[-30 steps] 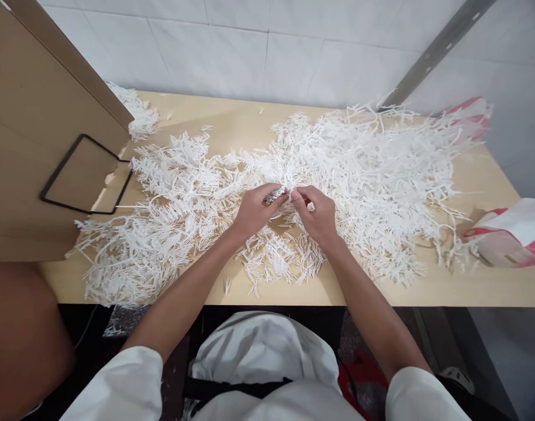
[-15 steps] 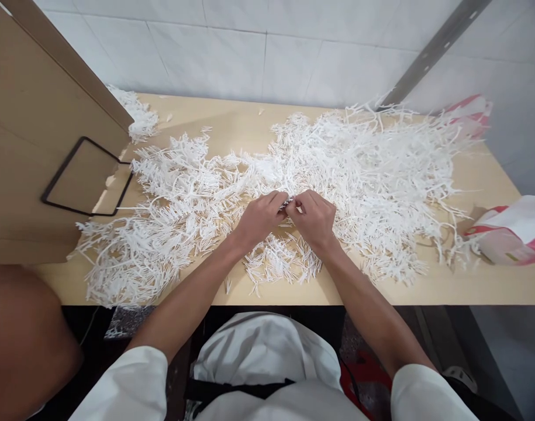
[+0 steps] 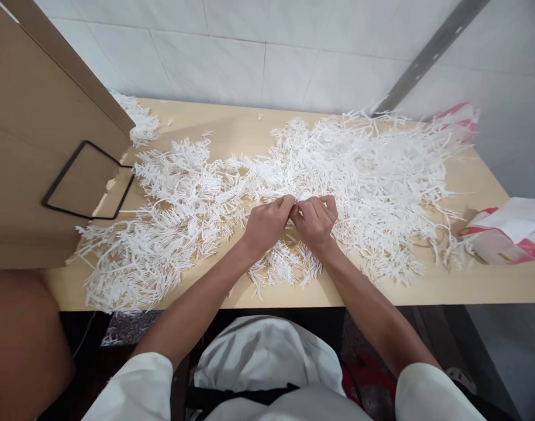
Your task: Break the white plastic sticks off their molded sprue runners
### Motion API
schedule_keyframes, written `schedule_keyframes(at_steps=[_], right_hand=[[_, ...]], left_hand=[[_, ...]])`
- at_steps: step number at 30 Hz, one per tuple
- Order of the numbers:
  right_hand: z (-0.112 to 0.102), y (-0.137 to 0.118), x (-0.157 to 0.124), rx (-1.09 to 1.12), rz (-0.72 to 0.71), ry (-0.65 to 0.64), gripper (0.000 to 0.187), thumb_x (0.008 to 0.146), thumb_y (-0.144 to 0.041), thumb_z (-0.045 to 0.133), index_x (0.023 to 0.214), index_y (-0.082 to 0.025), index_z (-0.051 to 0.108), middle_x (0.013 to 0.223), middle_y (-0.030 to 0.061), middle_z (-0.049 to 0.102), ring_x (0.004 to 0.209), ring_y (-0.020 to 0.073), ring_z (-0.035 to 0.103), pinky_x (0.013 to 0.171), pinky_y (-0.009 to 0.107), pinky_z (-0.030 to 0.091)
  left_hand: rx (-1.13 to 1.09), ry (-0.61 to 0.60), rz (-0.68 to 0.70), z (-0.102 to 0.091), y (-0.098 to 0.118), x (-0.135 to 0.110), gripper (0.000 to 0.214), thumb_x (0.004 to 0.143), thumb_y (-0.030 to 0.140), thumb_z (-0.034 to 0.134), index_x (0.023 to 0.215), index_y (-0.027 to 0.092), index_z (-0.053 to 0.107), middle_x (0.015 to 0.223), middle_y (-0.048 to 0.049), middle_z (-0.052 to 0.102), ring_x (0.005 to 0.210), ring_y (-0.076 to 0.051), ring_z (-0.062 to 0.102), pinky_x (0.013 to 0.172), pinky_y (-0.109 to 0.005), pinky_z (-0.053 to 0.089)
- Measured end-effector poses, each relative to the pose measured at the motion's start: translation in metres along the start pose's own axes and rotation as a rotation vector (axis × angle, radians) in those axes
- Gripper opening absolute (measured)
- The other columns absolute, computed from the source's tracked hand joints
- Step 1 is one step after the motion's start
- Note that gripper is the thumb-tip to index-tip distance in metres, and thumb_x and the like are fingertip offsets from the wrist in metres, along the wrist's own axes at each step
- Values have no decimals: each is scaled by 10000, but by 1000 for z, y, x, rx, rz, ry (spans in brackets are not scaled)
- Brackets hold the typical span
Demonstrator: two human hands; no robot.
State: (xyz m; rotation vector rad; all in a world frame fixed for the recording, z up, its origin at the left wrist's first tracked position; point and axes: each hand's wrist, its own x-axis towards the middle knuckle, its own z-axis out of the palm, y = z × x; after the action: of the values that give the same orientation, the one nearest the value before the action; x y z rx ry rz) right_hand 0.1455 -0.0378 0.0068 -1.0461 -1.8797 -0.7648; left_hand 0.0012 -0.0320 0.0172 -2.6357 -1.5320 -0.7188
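My left hand [image 3: 268, 223] and my right hand [image 3: 314, 221] meet in front of me, low over the table, fingertips pressed together. Both are closed in a pinch. Whatever lies between the fingertips is hidden by the fingers. All about them spreads a heap of thin white branching strands [image 3: 359, 169], stiff and twig-like. More of these strands [image 3: 162, 234] lie to the left, and a small bunch [image 3: 285, 263] sits below my wrists.
A tall cardboard panel [image 3: 39, 146] with a black wire loop [image 3: 65, 175] stands at the left. Red-and-white plastic bags [image 3: 504, 234] rest at the right. Behind the wooden table [image 3: 223, 126] is a tiled wall [image 3: 206, 64]. Another person's bare limb [image 3: 26, 345] shows at lower left.
My fingers have closed tighter together, and the small dark-and-white bit seen at my left fingertips is now hidden. The view has shifted slightly.
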Motion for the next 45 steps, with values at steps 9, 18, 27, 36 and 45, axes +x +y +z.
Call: schedule_keyframes(at_steps=[9, 18, 27, 36, 45], right_hand=[[10, 0, 3, 457, 663, -116, 202, 923, -367, 487, 849, -205, 583, 706, -7, 645, 592, 87, 581, 591, 243, 452], [3, 9, 12, 919, 941, -168, 200, 906, -388, 503, 1049, -248, 507, 772, -9, 674, 557, 86, 621, 550, 244, 494], [-11, 16, 4, 976, 627, -169, 176, 880, -230, 403, 829, -207, 570, 639, -8, 592, 537, 106, 551, 530, 278, 456], [2, 8, 9, 590, 569, -367, 342, 874, -437, 566, 1164, -255, 581, 1009, 38, 687, 898, 158, 630, 802, 332, 482], [6, 9, 2, 363, 337, -310, 219, 947, -318, 457, 880, -214, 637, 781, 21, 677, 752, 139, 592, 716, 289, 440]], left_hand=[[-324, 27, -198, 12, -22, 9, 290, 987, 381, 279, 986, 187, 494, 724, -20, 613, 589, -128, 526, 545, -257, 322], [-546, 181, -151, 14, -18, 4, 261, 972, 411, 351, 1038, 212, 505, 610, 49, 531, 469, -74, 432, 506, -227, 333], [-652, 391, -183, 9, -22, 13, 201, 928, 375, 483, 933, 200, 581, 1127, -86, 566, 1054, -148, 560, 912, -295, 471], [-700, 266, -134, 18, -19, 10, 127, 897, 277, 544, 972, 213, 625, 971, -31, 703, 901, -144, 638, 817, -308, 499], [-520, 284, -61, 19, -13, 6, 138, 869, 263, 544, 953, 196, 631, 919, -22, 706, 840, -138, 618, 808, -286, 474]])
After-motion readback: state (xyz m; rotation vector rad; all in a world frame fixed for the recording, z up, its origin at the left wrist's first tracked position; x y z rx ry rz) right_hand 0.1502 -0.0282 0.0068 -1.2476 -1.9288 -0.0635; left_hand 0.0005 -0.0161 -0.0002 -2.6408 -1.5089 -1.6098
